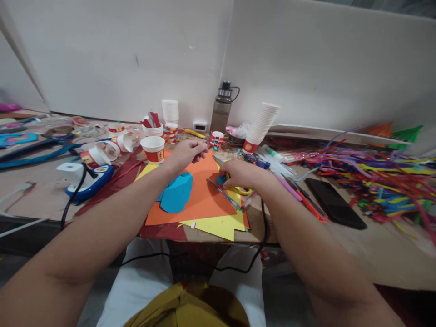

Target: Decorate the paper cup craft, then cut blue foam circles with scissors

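Orange paper lies over yellow sheets at the table's front edge. Blue cut paper rests on its left part. Above the orange paper's back part is my left hand, fingers curled together; whether they pinch anything is too small to tell. My right hand is at the paper's right side, its fingers closed around scissors with yellow handles. A small blue piece shows beside its fingertips. A pen lies just in front of that hand.
A white and red paper cup stands left of the paper. Behind are a bottle and stacked cups. To the right lie a black phone and many pipe cleaners. A blue and white device sits at left.
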{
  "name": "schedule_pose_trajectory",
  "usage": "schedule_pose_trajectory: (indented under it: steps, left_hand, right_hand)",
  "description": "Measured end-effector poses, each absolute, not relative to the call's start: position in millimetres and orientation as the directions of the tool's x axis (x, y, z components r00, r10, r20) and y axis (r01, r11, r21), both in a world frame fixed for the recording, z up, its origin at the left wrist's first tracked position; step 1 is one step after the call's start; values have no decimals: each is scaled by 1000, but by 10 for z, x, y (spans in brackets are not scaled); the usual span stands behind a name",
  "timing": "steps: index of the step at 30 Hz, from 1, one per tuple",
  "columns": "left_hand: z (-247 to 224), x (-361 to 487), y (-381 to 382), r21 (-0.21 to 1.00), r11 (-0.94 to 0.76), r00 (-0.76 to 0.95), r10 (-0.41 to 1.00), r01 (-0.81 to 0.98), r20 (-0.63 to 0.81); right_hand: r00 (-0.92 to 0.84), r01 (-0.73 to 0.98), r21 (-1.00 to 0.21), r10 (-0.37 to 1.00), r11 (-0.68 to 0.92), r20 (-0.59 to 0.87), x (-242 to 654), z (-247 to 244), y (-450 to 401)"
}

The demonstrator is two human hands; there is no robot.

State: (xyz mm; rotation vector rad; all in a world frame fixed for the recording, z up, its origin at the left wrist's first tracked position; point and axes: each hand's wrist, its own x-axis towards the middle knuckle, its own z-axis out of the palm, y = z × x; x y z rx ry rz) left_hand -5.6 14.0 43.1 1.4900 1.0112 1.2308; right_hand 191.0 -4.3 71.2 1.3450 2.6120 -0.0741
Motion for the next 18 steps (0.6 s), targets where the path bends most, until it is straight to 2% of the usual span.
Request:
schedule_pose_trajectory:
  steps: [5,8,10,13,15,18]
  left_hand:
    - [456,-36,120,977,-208,151,968,53,198]
    - [471,-43,116,974,-214,144,969,73,202]
    - [473,-54,121,968,-234,142,965,89,221]
    - [469,-64,133,959,-269,155,955,92,253]
    - [459,-57,139,966,-253,188,952,48,240]
    - [433,-31,139,983,-176,297,938,-42,181]
  right_hand:
    - [-508,824,176,840,538,-192,1772,749,-218]
    - [-441,847,268,888,459,-129,1654,783,-336]
    - [-405,877,258,913,405,-54,1616,803,-371]
    - [-320,947,67,932,313,169,1657,806,-340]
    - [-262,934,-147,907,324,331,1726,782,-278]
    - [-204,759,-525,906,386,371,1806,720,-172]
